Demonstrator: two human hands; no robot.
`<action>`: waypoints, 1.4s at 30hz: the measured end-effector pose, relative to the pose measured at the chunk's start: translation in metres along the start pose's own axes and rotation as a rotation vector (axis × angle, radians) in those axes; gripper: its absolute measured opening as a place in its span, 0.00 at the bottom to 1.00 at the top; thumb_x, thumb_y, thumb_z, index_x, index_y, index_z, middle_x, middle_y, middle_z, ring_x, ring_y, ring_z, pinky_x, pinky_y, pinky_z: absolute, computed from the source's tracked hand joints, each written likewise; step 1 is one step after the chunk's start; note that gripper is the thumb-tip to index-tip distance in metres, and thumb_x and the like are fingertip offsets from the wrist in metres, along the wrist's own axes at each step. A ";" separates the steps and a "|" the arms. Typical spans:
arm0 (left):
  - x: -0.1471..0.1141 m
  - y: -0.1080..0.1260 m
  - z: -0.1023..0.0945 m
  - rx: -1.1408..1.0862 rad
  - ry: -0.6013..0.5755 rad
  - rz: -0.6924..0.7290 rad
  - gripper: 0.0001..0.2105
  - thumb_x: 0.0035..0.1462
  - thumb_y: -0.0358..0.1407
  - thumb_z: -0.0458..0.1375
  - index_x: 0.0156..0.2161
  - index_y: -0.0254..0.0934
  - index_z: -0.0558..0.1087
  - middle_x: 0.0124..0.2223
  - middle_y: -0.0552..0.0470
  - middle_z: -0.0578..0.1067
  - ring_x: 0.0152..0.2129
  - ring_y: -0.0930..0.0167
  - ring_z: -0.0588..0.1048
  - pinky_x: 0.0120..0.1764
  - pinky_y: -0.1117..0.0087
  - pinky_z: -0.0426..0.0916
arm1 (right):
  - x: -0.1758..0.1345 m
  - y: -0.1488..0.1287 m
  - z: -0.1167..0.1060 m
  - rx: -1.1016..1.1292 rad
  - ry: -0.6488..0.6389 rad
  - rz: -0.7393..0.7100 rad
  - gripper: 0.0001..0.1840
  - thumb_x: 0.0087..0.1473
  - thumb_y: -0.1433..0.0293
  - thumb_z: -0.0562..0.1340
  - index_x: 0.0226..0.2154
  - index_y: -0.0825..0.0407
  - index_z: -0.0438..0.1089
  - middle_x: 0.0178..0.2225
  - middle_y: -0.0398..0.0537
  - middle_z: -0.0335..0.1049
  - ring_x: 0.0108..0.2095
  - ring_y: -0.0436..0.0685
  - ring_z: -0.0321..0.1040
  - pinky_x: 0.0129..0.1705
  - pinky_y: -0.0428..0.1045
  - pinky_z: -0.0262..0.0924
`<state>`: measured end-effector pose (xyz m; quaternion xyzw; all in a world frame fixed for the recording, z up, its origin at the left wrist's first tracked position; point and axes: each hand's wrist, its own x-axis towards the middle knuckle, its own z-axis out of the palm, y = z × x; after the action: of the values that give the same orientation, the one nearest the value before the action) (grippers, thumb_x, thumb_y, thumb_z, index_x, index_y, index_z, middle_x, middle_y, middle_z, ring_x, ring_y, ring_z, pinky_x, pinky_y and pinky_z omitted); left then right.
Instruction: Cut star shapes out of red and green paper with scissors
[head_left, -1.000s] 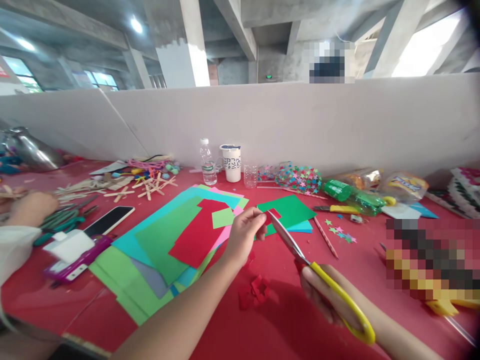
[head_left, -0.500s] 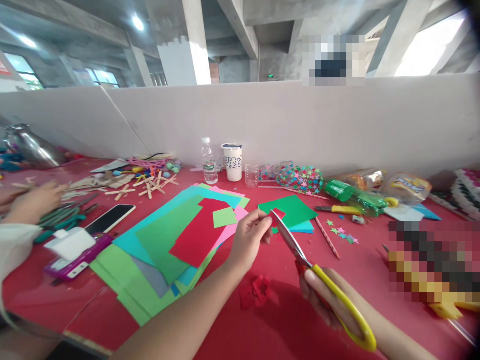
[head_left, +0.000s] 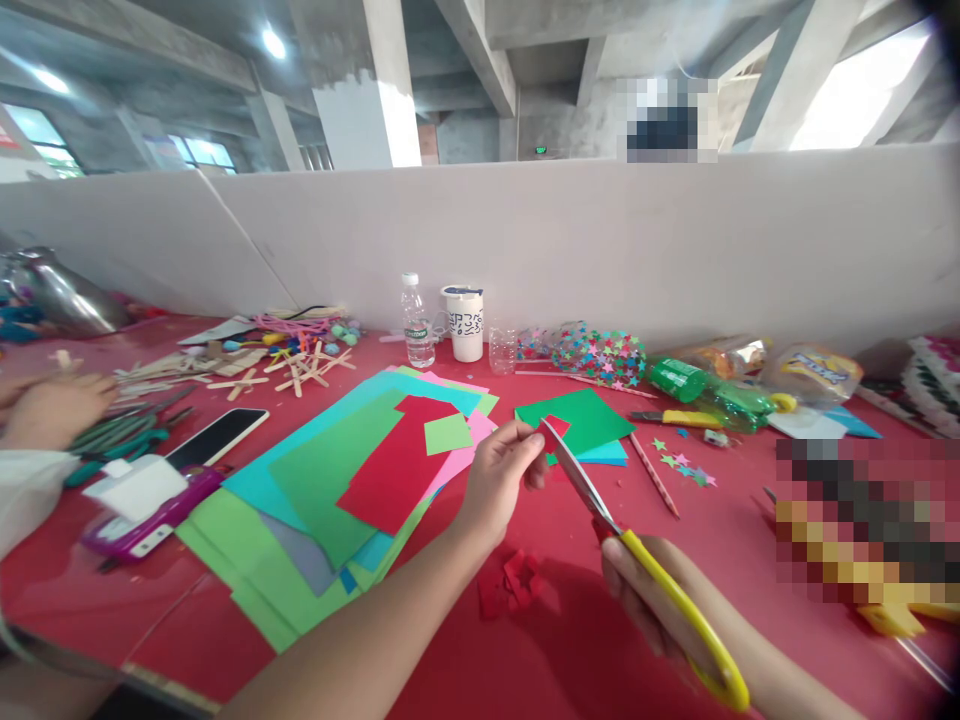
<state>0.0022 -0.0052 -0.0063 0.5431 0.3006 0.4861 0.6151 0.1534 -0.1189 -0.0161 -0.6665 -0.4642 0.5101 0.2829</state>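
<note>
My left hand (head_left: 499, 475) is closed, its thumb and fingers pinching a small piece of red paper (head_left: 558, 426) over the table. My right hand (head_left: 645, 590) grips a pair of scissors (head_left: 686, 630) with yellow handles. Their blades point up and left, the tips beside my left thumb and at the red paper. Whether the blades are cutting into the paper I cannot tell. Below my hands lie red paper scraps (head_left: 523, 580). Left of my left forearm spreads a stack of coloured paper, with a red sheet (head_left: 397, 465) and a small light green square (head_left: 448, 434) on top.
A green sheet (head_left: 592, 415), a striped pencil (head_left: 654, 475) and a yellow cutter knife (head_left: 686, 419) lie beyond the scissors. A water bottle (head_left: 417, 325) and a white cup (head_left: 467, 325) stand by the partition. At far left, another person's hand (head_left: 64, 408) is near wooden sticks and pliers.
My right hand and the scissors' handles have shifted very slightly, while my left hand holds its place. The other person's hand at far left has moved a little further left.
</note>
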 end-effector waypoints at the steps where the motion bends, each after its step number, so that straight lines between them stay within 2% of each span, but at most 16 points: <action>1: 0.000 0.000 0.000 -0.001 0.001 0.000 0.10 0.55 0.38 0.56 0.25 0.36 0.66 0.20 0.58 0.68 0.16 0.78 0.65 0.23 0.76 0.60 | 0.000 0.001 0.000 0.000 -0.007 -0.004 0.32 0.46 0.38 0.50 0.21 0.50 0.59 0.08 0.34 0.53 0.09 0.43 0.47 0.12 0.40 0.43; 6: 0.000 0.001 0.000 0.006 0.008 0.003 0.10 0.55 0.39 0.56 0.25 0.36 0.66 0.19 0.57 0.68 0.16 0.77 0.65 0.23 0.75 0.60 | 0.003 0.004 0.001 -0.017 -0.009 -0.013 0.31 0.47 0.39 0.50 0.20 0.50 0.59 0.07 0.35 0.54 0.08 0.44 0.48 0.12 0.40 0.44; 12: 0.000 0.000 0.000 0.010 0.002 0.009 0.10 0.55 0.38 0.56 0.25 0.36 0.67 0.20 0.57 0.68 0.16 0.77 0.66 0.23 0.75 0.60 | 0.004 0.004 0.002 -0.021 0.022 0.046 0.28 0.50 0.43 0.51 0.20 0.50 0.58 0.07 0.34 0.53 0.08 0.43 0.47 0.11 0.39 0.44; 17: 0.001 0.001 -0.001 0.013 0.006 0.009 0.10 0.54 0.38 0.56 0.25 0.36 0.67 0.20 0.57 0.69 0.16 0.78 0.66 0.23 0.76 0.60 | 0.005 0.008 -0.001 -0.033 0.011 -0.010 0.29 0.51 0.43 0.51 0.20 0.50 0.58 0.07 0.35 0.54 0.08 0.44 0.50 0.11 0.39 0.45; 20: 0.002 0.002 -0.003 0.007 0.011 -0.004 0.09 0.53 0.39 0.57 0.26 0.36 0.68 0.19 0.57 0.69 0.16 0.77 0.66 0.23 0.76 0.60 | 0.007 0.008 -0.002 -0.036 0.004 0.006 0.29 0.51 0.42 0.51 0.20 0.50 0.58 0.06 0.34 0.53 0.07 0.44 0.49 0.10 0.40 0.45; 27: 0.008 0.001 -0.007 -0.106 0.102 -0.037 0.10 0.51 0.41 0.59 0.27 0.36 0.68 0.21 0.57 0.70 0.16 0.77 0.66 0.22 0.76 0.59 | 0.010 0.006 -0.002 -0.042 0.010 -0.024 0.28 0.49 0.42 0.53 0.19 0.50 0.57 0.06 0.34 0.52 0.07 0.45 0.48 0.11 0.40 0.44; 33: 0.007 0.003 -0.005 -0.081 -0.033 -0.130 0.12 0.51 0.43 0.60 0.30 0.35 0.70 0.24 0.55 0.72 0.18 0.76 0.69 0.24 0.74 0.62 | 0.010 0.008 0.001 -0.033 0.013 -0.009 0.27 0.51 0.43 0.52 0.21 0.50 0.57 0.07 0.33 0.52 0.08 0.44 0.48 0.12 0.40 0.43; 37: 0.006 0.005 -0.004 -0.094 0.020 -0.082 0.09 0.51 0.40 0.60 0.28 0.35 0.70 0.24 0.56 0.72 0.17 0.78 0.69 0.23 0.75 0.61 | 0.011 0.007 0.000 -0.065 0.022 0.029 0.26 0.51 0.44 0.52 0.21 0.49 0.56 0.07 0.34 0.52 0.09 0.45 0.49 0.13 0.40 0.43; 42: 0.007 0.003 -0.005 -0.156 0.049 -0.043 0.07 0.53 0.38 0.58 0.29 0.36 0.68 0.25 0.56 0.72 0.18 0.77 0.69 0.23 0.75 0.60 | 0.012 0.011 0.000 -0.069 0.008 -0.031 0.27 0.51 0.43 0.52 0.21 0.50 0.57 0.07 0.34 0.53 0.09 0.45 0.49 0.13 0.41 0.43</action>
<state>-0.0010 0.0029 -0.0035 0.4748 0.2886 0.5080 0.6583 0.1580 -0.1125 -0.0309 -0.6705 -0.4907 0.4869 0.2695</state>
